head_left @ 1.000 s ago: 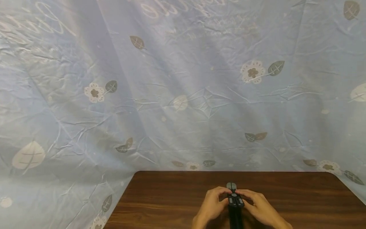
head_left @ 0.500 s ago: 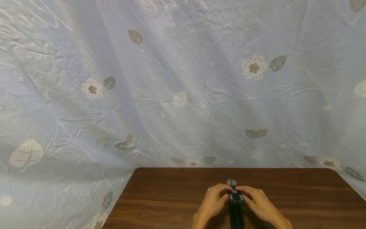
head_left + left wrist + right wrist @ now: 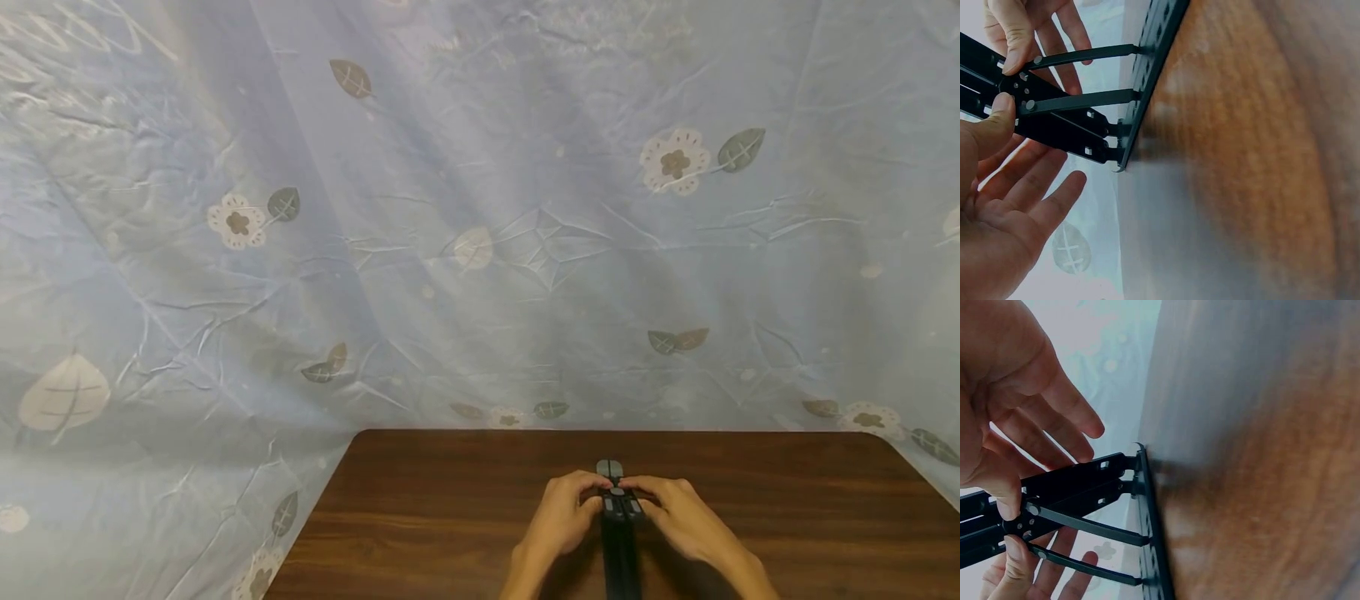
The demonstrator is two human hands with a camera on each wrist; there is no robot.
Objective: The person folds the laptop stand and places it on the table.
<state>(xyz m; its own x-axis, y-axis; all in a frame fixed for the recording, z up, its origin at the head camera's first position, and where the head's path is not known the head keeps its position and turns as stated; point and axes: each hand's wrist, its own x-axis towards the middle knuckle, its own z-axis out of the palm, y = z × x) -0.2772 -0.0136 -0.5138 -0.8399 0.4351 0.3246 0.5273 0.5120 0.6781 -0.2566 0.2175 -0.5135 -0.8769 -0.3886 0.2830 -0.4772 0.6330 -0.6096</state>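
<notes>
A black folding laptop stand (image 3: pixel 621 554) with grey pads on its top stands on the brown table, partly folded, between both hands. My left hand (image 3: pixel 558 518) pinches its left side by thumb and forefinger; my right hand (image 3: pixel 688 521) does the same on the right. In the left wrist view, the left thumb (image 3: pixel 999 115) presses by the pivot, where thin struts (image 3: pixel 1091 98) run down to a long base bar (image 3: pixel 1157 69) along the tabletop. The right thumb (image 3: pixel 1005 494) lies near the same pivot in the right wrist view, the other fingers stretched out behind the stand.
The wood-grain table (image 3: pixel 420 508) has rounded far corners. Right behind its far edge hangs a pale blue, creased curtain (image 3: pixel 480 325) printed with leaves and flowers, which also covers the left side.
The table, hands and stand appear slightly higher in the head view, as the curtain's pattern shifts upward too. Both hands keep the same grip on the laptop stand.
</notes>
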